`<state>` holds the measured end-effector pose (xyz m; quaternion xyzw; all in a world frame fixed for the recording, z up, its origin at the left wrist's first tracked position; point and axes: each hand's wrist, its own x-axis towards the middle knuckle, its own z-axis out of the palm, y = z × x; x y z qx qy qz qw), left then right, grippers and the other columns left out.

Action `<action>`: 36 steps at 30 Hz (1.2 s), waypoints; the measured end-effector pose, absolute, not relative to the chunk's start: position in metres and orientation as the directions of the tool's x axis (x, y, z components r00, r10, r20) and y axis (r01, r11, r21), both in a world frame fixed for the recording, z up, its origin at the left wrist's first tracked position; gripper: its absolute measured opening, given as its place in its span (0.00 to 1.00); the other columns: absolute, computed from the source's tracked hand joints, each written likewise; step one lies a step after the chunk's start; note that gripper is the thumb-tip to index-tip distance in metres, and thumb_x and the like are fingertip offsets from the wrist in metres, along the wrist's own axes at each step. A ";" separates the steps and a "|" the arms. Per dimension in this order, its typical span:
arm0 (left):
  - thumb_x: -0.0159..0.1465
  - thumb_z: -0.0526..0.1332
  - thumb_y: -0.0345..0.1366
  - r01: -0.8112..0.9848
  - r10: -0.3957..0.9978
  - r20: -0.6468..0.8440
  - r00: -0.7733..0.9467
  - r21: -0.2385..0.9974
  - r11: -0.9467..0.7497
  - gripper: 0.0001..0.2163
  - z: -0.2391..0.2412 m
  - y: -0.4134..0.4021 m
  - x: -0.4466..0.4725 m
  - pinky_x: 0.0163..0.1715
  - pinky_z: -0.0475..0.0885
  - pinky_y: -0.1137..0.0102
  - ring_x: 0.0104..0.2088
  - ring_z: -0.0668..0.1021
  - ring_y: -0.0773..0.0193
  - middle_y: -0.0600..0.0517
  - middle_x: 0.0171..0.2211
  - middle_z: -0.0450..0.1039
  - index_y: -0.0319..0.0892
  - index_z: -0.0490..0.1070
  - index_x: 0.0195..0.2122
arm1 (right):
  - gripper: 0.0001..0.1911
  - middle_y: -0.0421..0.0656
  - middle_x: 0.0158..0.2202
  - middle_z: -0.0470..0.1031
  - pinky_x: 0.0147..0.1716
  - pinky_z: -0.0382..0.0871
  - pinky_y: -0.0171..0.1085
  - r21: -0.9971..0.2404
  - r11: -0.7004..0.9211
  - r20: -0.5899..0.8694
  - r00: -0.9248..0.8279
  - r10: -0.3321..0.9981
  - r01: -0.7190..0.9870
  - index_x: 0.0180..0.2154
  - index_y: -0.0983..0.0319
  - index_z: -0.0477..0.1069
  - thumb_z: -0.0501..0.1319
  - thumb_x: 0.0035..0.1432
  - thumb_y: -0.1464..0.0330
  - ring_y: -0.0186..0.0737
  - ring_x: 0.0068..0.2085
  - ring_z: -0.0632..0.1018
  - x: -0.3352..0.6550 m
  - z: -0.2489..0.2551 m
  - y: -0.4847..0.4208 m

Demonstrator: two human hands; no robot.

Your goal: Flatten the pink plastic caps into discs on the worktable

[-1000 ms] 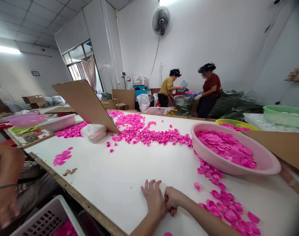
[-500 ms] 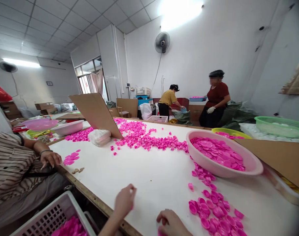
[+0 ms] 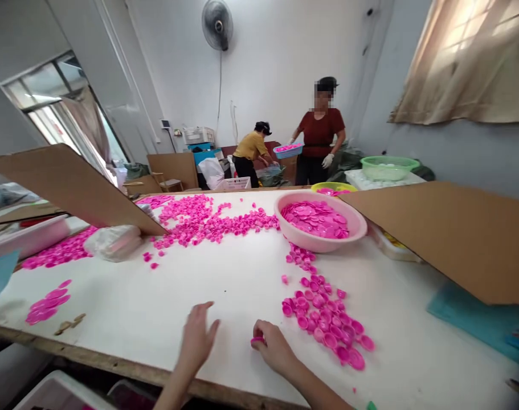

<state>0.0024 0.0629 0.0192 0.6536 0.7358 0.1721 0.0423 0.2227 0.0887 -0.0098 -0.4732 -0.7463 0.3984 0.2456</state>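
Observation:
My left hand (image 3: pixel 196 336) hovers over the white table (image 3: pixel 156 304) near its front edge, fingers apart and nothing in them. To its right, my right hand (image 3: pixel 275 346) pinches a small pink plastic piece (image 3: pixel 257 340); only its rim shows past the fingers. Right of that hand lies a loose pile of pink plastic cups (image 3: pixel 323 319). Behind the pile stands a pink basin (image 3: pixel 323 244) filled with flat pink discs (image 3: pixel 314 219).
Small pink pieces (image 3: pixel 216 225) spread across the table's far side. Cardboard sheets stand at left (image 3: pixel 71 182) and right (image 3: pixel 447 228). A wrapped clear bag (image 3: pixel 114 242) and pink discs (image 3: pixel 49 304) lie at left. Two co-workers (image 3: pixel 321 131) stand beyond the table.
My view has swung right. My left hand has opened from curled fingers. My right hand now shows a pink piece in its fingers. The co-worker in red has a blue tray in hand.

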 end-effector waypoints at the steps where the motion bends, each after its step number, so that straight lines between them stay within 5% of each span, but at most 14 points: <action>1: 0.58 0.49 0.39 0.932 0.986 0.159 -0.051 0.361 -0.010 0.19 0.017 0.089 0.036 0.48 0.60 0.66 0.49 0.65 0.60 0.46 0.49 0.60 0.42 0.57 0.51 | 0.03 0.39 0.28 0.68 0.30 0.57 0.30 -0.836 0.223 0.006 -0.399 0.917 0.501 0.26 0.62 0.64 0.56 0.44 0.74 0.32 0.30 0.68 0.230 -0.012 0.089; 7: 0.54 0.50 0.25 0.840 0.950 0.127 0.287 0.442 -0.313 0.27 0.003 0.194 0.175 0.50 0.58 0.68 0.53 0.60 0.62 0.50 0.57 0.50 0.48 0.50 0.56 | 0.07 0.39 0.24 0.68 0.26 0.59 0.29 -0.880 0.115 0.000 -0.242 0.970 0.460 0.31 0.62 0.67 0.54 0.48 0.72 0.32 0.26 0.68 0.278 -0.023 0.080; 12: 0.57 0.45 0.25 0.796 0.937 0.086 0.338 0.506 -0.333 0.19 -0.011 0.208 0.187 0.49 0.60 0.68 0.48 0.66 0.64 0.48 0.48 0.63 0.42 0.62 0.48 | 0.11 0.41 0.29 0.71 0.30 0.61 0.31 -0.859 0.087 -0.018 -0.200 0.980 0.504 0.35 0.61 0.70 0.53 0.48 0.72 0.34 0.30 0.70 0.283 -0.021 0.080; 18: 0.56 0.47 0.26 0.724 0.971 0.186 0.150 0.648 -0.236 0.22 -0.024 0.168 0.124 0.48 0.61 0.69 0.47 0.67 0.66 0.47 0.47 0.63 0.41 0.53 0.52 | 0.09 0.40 0.25 0.71 0.27 0.59 0.30 -0.840 0.111 -0.014 -0.225 0.974 0.532 0.33 0.61 0.70 0.53 0.49 0.70 0.34 0.27 0.69 0.273 -0.024 0.082; 23: 0.55 0.51 0.33 0.667 0.954 0.277 -0.112 0.733 -0.134 0.09 -0.018 0.126 0.068 0.37 0.68 0.69 0.35 0.71 0.66 0.50 0.37 0.65 0.41 0.61 0.37 | 0.12 0.40 0.25 0.70 0.25 0.60 0.31 -0.836 0.127 0.012 -0.213 0.977 0.534 0.36 0.62 0.69 0.52 0.51 0.67 0.34 0.26 0.69 0.272 -0.028 0.083; 30: 0.55 0.53 0.32 0.689 0.969 0.240 -0.063 0.712 -0.132 0.09 -0.020 0.091 0.055 0.40 0.65 0.68 0.37 0.70 0.65 0.50 0.34 0.67 0.41 0.66 0.36 | 0.17 0.42 0.25 0.69 0.24 0.65 0.34 -0.893 0.050 -0.032 -0.173 0.984 0.448 0.39 0.65 0.68 0.51 0.52 0.62 0.35 0.24 0.71 0.266 -0.027 0.090; 36: 0.53 0.56 0.34 0.664 0.981 0.144 -0.130 0.748 -0.022 0.20 -0.026 0.090 0.052 0.37 0.65 0.70 0.33 0.70 0.67 0.53 0.34 0.69 0.43 0.57 0.47 | 0.13 0.39 0.24 0.67 0.17 0.63 0.28 -0.960 -0.101 -0.173 -0.273 0.946 0.260 0.38 0.65 0.65 0.54 0.50 0.66 0.30 0.21 0.71 0.210 -0.016 0.124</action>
